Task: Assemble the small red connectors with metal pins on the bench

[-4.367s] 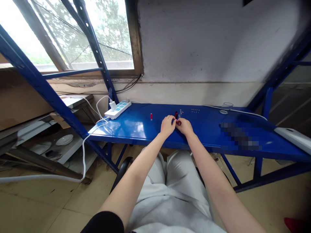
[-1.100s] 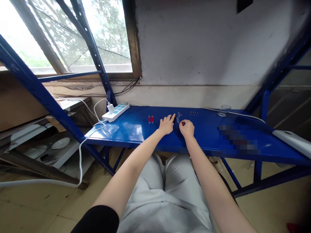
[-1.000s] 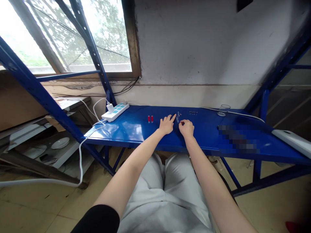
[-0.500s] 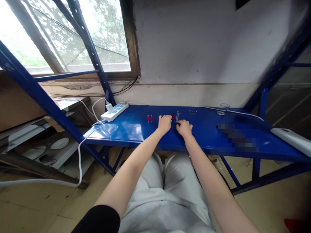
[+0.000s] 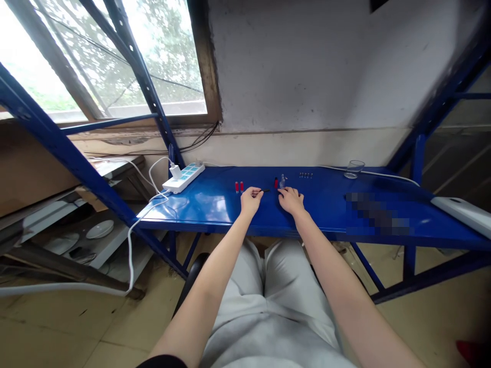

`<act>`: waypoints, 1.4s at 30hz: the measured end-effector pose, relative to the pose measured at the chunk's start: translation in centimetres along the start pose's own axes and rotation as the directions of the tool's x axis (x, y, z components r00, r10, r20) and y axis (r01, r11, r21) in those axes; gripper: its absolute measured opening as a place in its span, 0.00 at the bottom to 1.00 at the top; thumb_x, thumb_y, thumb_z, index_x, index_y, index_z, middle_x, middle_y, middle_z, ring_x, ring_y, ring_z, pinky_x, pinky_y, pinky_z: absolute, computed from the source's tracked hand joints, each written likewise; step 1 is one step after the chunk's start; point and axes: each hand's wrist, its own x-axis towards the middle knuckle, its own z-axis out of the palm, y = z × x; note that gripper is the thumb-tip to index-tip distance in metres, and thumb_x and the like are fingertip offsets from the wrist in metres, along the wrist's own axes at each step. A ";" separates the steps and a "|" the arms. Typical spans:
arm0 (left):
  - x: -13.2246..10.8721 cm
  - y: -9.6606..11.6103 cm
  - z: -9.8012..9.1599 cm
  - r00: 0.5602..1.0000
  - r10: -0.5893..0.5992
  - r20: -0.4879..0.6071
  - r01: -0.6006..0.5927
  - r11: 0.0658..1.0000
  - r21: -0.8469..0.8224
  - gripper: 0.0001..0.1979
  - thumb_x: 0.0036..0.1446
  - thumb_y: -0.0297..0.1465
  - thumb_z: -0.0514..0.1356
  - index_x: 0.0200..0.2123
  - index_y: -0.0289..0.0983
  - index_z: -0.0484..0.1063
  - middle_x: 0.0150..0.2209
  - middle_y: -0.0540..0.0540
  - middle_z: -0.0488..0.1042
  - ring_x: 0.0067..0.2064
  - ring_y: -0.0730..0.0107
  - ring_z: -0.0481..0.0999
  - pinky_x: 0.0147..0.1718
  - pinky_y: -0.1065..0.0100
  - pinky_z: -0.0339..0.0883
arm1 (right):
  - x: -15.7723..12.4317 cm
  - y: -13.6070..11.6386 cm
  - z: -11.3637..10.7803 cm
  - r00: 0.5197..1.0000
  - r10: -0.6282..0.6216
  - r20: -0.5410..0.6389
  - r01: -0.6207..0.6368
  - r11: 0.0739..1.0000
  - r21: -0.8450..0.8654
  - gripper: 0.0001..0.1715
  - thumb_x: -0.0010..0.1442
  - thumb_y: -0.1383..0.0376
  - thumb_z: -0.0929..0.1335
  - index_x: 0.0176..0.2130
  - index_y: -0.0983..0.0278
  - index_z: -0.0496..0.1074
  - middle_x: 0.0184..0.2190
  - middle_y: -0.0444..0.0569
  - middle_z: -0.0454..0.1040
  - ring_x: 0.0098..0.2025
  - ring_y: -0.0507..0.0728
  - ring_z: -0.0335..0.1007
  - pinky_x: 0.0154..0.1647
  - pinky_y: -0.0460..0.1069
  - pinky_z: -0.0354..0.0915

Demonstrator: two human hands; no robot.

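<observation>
My left hand (image 5: 251, 201) is closed in a pinch on a thin dark stick (image 5: 265, 190), which points right just over the blue tabletop (image 5: 207, 212). My right hand (image 5: 291, 200) rests low on the table, fingers stretched forward and seemingly holding nothing. Just beyond its fingertips stands a small clear bottle-like piece (image 5: 283, 181), with a small red and black cylinder (image 5: 275, 182) close on its left. Two red cylinders (image 5: 239, 187) with pale ends stand side by side, left of my left hand. Several tiny pieces (image 5: 306, 175) lie in a row at the back.
A white power strip (image 5: 184, 177) with a plug and cables lies at the table's left end. A drinking glass (image 5: 354, 169) stands at the back right. A blurred dark patch (image 5: 378, 214) and a white device (image 5: 462, 214) are on the right.
My left hand has drawn back to the left, away from the red and black cylinder, and the dark stick now shows in its fingers. My right hand stays nearly in place.
</observation>
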 end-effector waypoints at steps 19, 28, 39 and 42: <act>0.1 -0.5 -0.2 0.997 0.064 -0.041 -0.067 0.996 -0.058 0.04 0.47 0.26 0.61 0.31 0.34 0.72 0.29 0.45 0.74 0.31 0.73 0.72 0.35 0.69 0.67 | -0.7 -0.8 -0.7 0.915 -0.213 -0.343 0.313 0.911 0.269 0.13 0.57 0.62 0.60 0.37 0.62 0.71 0.40 0.53 0.71 0.44 0.61 0.63 0.45 0.57 0.58; 0.2 -0.8 -0.2 0.999 0.037 -0.021 -0.038 0.996 -0.076 0.04 0.47 0.26 0.61 0.30 0.34 0.72 0.29 0.45 0.74 0.31 0.72 0.73 0.35 0.68 0.67 | -1.0 -1.3 -1.2 0.885 0.002 -0.466 0.350 0.656 0.668 0.15 0.59 0.54 0.60 0.38 0.62 0.64 0.28 0.47 0.68 0.29 0.52 0.63 0.31 0.48 0.60; 0.3 -1.2 -0.1 0.998 0.034 -0.051 -0.038 0.996 -0.079 0.04 0.47 0.26 0.61 0.30 0.35 0.72 0.30 0.45 0.75 0.32 0.71 0.73 0.35 0.67 0.67 | -1.0 -1.5 -1.2 0.924 0.022 -0.383 0.300 0.581 0.757 0.15 0.57 0.53 0.63 0.33 0.63 0.65 0.22 0.44 0.65 0.23 0.50 0.60 0.25 0.46 0.57; 0.4 -1.4 -0.1 0.998 0.033 -0.057 -0.038 0.996 -0.086 0.04 0.47 0.26 0.61 0.30 0.35 0.72 0.30 0.45 0.75 0.32 0.71 0.73 0.35 0.67 0.67 | -0.8 -1.4 -1.1 0.932 0.015 -0.363 0.292 0.561 0.774 0.15 0.57 0.53 0.63 0.33 0.62 0.65 0.22 0.43 0.64 0.23 0.50 0.60 0.24 0.46 0.57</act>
